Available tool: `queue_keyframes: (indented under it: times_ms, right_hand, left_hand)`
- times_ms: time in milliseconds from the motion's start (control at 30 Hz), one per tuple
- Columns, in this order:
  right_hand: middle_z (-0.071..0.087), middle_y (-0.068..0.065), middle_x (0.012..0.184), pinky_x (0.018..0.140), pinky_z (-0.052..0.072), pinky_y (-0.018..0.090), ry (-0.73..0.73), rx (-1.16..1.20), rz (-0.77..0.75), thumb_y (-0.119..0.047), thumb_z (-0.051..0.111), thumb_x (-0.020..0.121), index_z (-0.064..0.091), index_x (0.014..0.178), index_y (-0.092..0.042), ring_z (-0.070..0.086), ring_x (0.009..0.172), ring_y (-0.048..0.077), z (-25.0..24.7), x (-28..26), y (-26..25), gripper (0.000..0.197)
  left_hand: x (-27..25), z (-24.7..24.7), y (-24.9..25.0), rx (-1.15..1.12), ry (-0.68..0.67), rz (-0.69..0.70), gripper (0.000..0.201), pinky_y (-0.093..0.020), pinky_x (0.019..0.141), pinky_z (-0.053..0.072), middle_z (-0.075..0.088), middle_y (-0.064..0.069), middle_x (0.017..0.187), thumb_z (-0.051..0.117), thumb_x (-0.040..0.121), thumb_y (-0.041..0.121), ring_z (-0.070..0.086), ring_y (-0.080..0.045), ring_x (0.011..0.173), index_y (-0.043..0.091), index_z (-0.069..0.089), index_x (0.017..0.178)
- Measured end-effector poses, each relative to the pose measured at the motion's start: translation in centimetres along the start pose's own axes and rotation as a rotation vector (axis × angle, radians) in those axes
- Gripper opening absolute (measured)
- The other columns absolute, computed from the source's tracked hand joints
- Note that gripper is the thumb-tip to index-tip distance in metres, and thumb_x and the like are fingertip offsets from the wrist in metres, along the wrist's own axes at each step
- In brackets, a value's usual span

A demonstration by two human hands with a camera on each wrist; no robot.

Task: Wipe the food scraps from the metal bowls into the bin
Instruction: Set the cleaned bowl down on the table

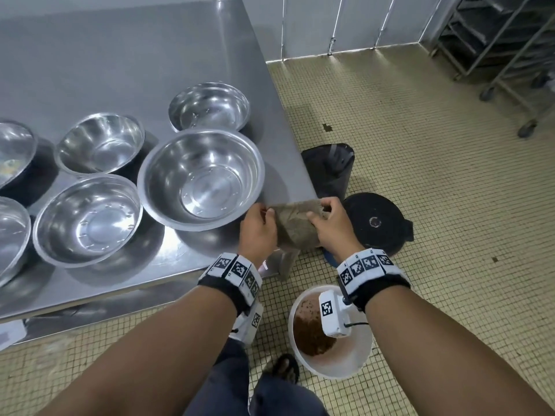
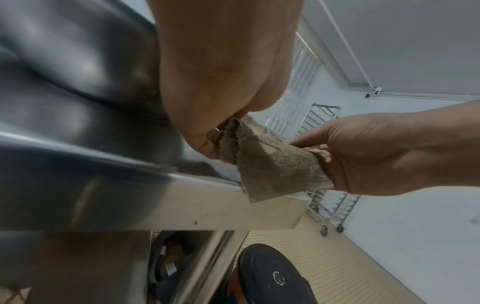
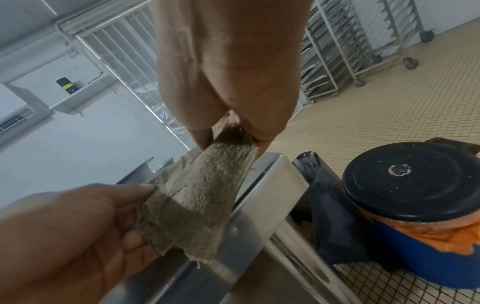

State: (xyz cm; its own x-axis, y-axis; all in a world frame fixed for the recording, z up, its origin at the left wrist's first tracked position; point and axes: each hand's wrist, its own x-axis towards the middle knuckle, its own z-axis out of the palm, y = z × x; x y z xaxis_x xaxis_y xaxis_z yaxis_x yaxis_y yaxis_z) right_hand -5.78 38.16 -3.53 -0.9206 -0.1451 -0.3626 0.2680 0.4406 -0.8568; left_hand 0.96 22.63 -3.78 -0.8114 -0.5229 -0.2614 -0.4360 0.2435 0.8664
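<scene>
Both hands hold a grey-brown cloth [image 1: 295,225] over the near right corner of the steel table [image 1: 120,64]. My left hand [image 1: 258,228] pinches its left edge and my right hand [image 1: 332,223] pinches its right edge. The wrist views show the cloth [image 2: 272,164] [image 3: 197,207] stretched between the two hands. Several metal bowls stand on the table; the largest bowl [image 1: 201,178] is just left of my left hand, and its inside looks clean. A white bucket [image 1: 329,333] with brown food scraps stands on the floor under my right wrist.
A black-lidded blue drum [image 1: 377,222] with an orange liner and a black bag-lined bin [image 1: 330,169] stand on the floor past the table corner. Wheeled metal racks [image 1: 507,43] are at the far right. The tiled floor [image 1: 435,190] to the right is open.
</scene>
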Motion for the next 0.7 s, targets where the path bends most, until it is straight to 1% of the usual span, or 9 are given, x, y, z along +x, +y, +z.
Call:
queue_keyframes:
  times_ms: [67,133,200,267,333,400,500,633,700]
  right_hand:
    - [0.062,-0.006,0.113,0.091,0.057,0.041,0.041,-0.043,-0.037,-0.029,0.065,0.099,0.052,0.119,-0.027,0.061,0.099,0.013,0.4,0.8,-0.4,0.025]
    - [0.061,-0.003,0.124,0.094,0.054,0.038,0.026,-0.140,-0.108,-0.029,0.063,0.100,0.050,0.128,-0.027,0.061,0.105,0.015,0.8,1.2,-0.6,0.030]
    - [0.056,-0.002,0.136,0.101,0.050,0.040,-0.033,-0.312,-0.254,-0.025,0.063,0.099,0.048,0.138,-0.027,0.056,0.119,0.018,1.1,1.4,-0.3,0.042]
    - [0.048,-0.003,0.149,0.109,0.045,0.045,-0.106,-0.533,-0.384,-0.021,0.063,0.095,0.054,0.138,-0.025,0.045,0.134,0.021,1.2,1.4,0.5,0.044]
    - [0.042,-0.004,0.157,0.115,0.039,0.047,-0.169,-0.743,-0.431,-0.023,0.063,0.093,0.058,0.137,-0.026,0.035,0.143,0.022,1.0,1.2,1.4,0.045]
    - [0.038,-0.005,0.161,0.118,0.035,0.047,-0.176,-0.832,-0.433,-0.029,0.062,0.095,0.055,0.142,-0.032,0.030,0.148,0.021,0.9,1.2,1.8,0.047]
    - [0.032,-0.009,0.165,0.120,0.031,0.048,-0.174,-0.856,-0.408,-0.034,0.057,0.100,0.048,0.146,-0.038,0.025,0.152,0.022,0.9,1.8,1.4,0.047]
    - [0.025,-0.009,0.168,0.121,0.029,0.049,-0.217,-0.910,-0.353,-0.034,0.055,0.103,0.043,0.151,-0.039,0.020,0.154,0.023,1.1,1.9,0.6,0.050]
    - [0.022,-0.008,0.169,0.122,0.027,0.050,-0.243,-0.943,-0.327,-0.033,0.054,0.103,0.041,0.153,-0.038,0.017,0.155,0.025,0.9,1.5,0.4,0.052]
  left_hand:
    - [0.5,-0.2,0.5,0.022,0.011,0.002,0.030,-0.029,0.093,0.045,0.064,-0.003,0.117,0.050,0.109,0.026,0.062,-0.026,0.117,0.010,0.058,0.133]
    - [0.6,-0.3,0.6,0.037,-0.020,0.030,0.042,-0.028,0.095,0.047,0.065,-0.007,0.130,0.053,0.107,0.027,0.063,-0.023,0.119,0.011,0.048,0.147]
    - [0.6,-0.3,-0.3,0.177,-0.079,0.158,0.054,-0.035,0.102,0.049,0.060,-0.009,0.140,0.057,0.105,0.028,0.060,-0.022,0.121,0.015,0.039,0.154]
    - [0.6,-0.2,-1.7,0.431,-0.127,0.301,0.052,-0.045,0.107,0.047,0.049,-0.012,0.152,0.058,0.102,0.030,0.056,-0.031,0.129,0.018,0.045,0.151]
    - [0.5,-0.1,-2.4,0.660,-0.196,0.357,0.047,-0.054,0.108,0.047,0.041,-0.009,0.161,0.056,0.101,0.034,0.048,-0.038,0.138,0.021,0.054,0.147]
    - [0.8,-0.1,-2.8,0.821,-0.271,0.353,0.052,-0.062,0.107,0.045,0.033,-0.002,0.167,0.053,0.101,0.041,0.031,-0.039,0.149,0.028,0.049,0.151]
    - [2.0,0.0,-3.1,0.877,-0.340,0.308,0.060,-0.067,0.112,0.038,0.020,0.004,0.172,0.046,0.103,0.046,0.016,-0.038,0.156,0.035,0.031,0.160]
    - [2.6,0.2,-3.0,0.932,-0.378,0.276,0.067,-0.067,0.118,0.031,0.014,0.001,0.173,0.050,0.102,0.044,0.011,-0.040,0.158,0.035,0.022,0.163]
    - [2.2,-0.2,-2.7,0.935,-0.397,0.267,0.067,-0.064,0.119,0.031,0.022,-0.002,0.171,0.054,0.101,0.041,0.017,-0.040,0.156,0.032,0.027,0.161]
